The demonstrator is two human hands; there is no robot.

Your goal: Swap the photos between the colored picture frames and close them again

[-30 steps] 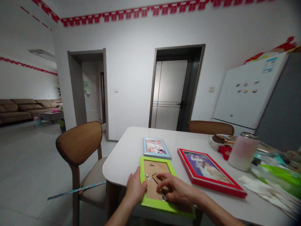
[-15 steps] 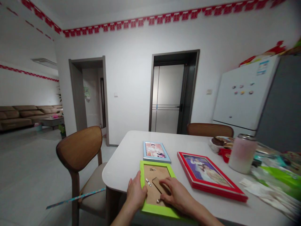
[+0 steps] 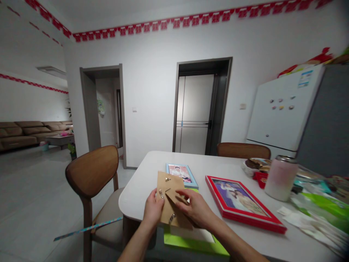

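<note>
A brown picture-frame backing board [image 3: 163,182] with metal hooks is lifted and tilted above the green picture frame [image 3: 196,245]. My left hand [image 3: 153,208] grips its left edge. The fingers of my right hand [image 3: 195,205] are closed on the board's fold-out stand, which is partly raised. A pale surface shows inside the green frame, most of which lies hidden under the board and my hands. Just beyond is a light-blue framed photo [image 3: 180,173]. To the right lies a red framed photo [image 3: 240,200], apparently on top of another red frame.
On the white table [image 3: 139,182], a pinkish jar [image 3: 282,178], crumpled tissues [image 3: 308,222] and green plastic packaging [image 3: 327,203] crowd the right side. One wooden chair [image 3: 94,171] stands at the left, another [image 3: 244,150] behind the table.
The backing board has come up out of the green frame and shifted left, held by both hands. The other frames have stayed in place.
</note>
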